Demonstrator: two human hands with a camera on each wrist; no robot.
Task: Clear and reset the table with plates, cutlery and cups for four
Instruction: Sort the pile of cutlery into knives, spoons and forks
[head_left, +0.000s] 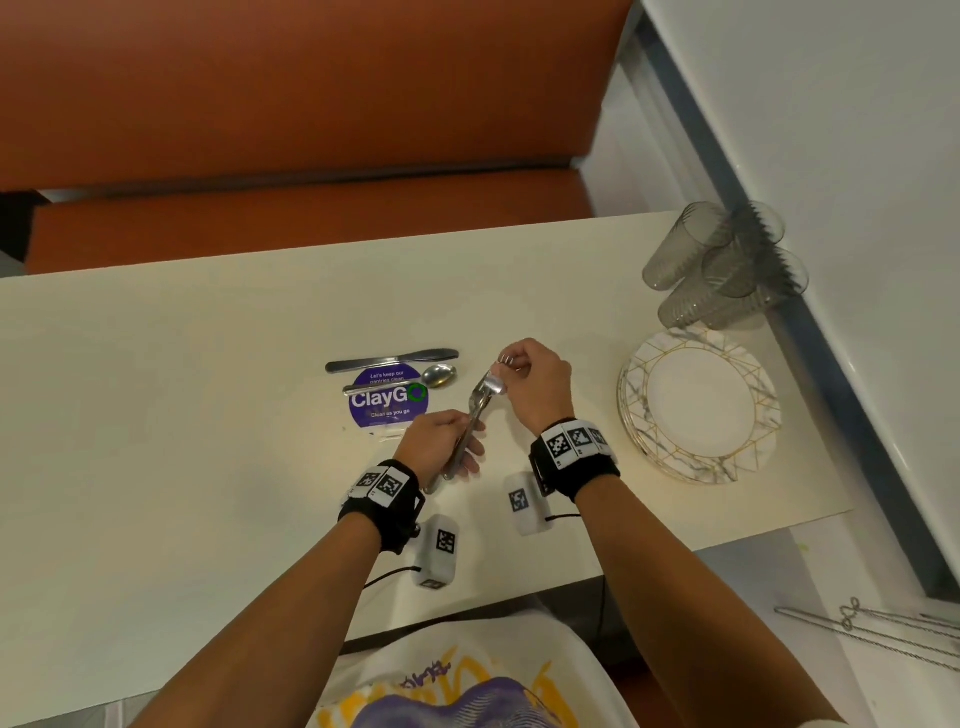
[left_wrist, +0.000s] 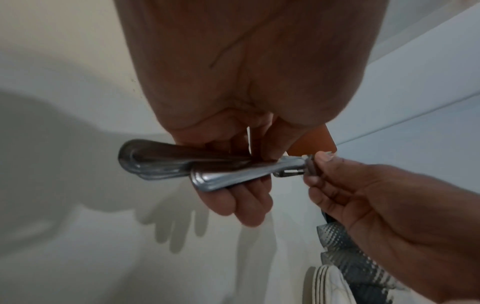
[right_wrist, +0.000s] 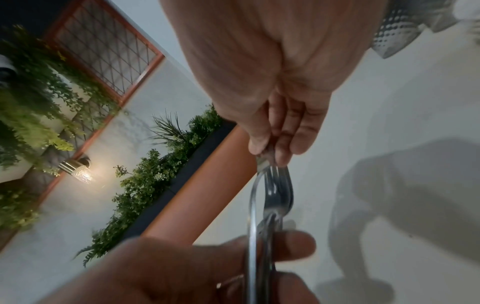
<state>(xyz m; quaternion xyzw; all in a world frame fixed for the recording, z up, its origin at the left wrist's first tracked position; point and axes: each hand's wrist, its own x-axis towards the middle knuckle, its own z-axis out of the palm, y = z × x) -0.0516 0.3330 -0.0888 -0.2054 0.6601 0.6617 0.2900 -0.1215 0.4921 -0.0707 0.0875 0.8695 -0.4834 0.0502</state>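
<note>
My left hand (head_left: 441, 444) grips a bundle of steel cutlery (head_left: 475, 415) by the handles, just above the cream table (head_left: 182, 415). In the left wrist view the handles (left_wrist: 166, 164) stick out below my palm. My right hand (head_left: 524, 376) pinches the head of a fork (right_wrist: 275, 189) at the top of the bundle. A knife (head_left: 392, 360) and a spoon (head_left: 402, 382) lie on the table beyond my left hand, across a purple sticker (head_left: 387, 400). A stack of marbled plates (head_left: 698, 405) sits to the right, with several grey tumblers (head_left: 722, 265) behind it.
An orange bench seat (head_left: 311, 218) runs along the table's far side. A white wall ledge (head_left: 831, 260) borders the table on the right. Thin metal rods (head_left: 878, 629) lie on the floor at lower right. Sensor boxes (head_left: 436, 551) hang from both wrists.
</note>
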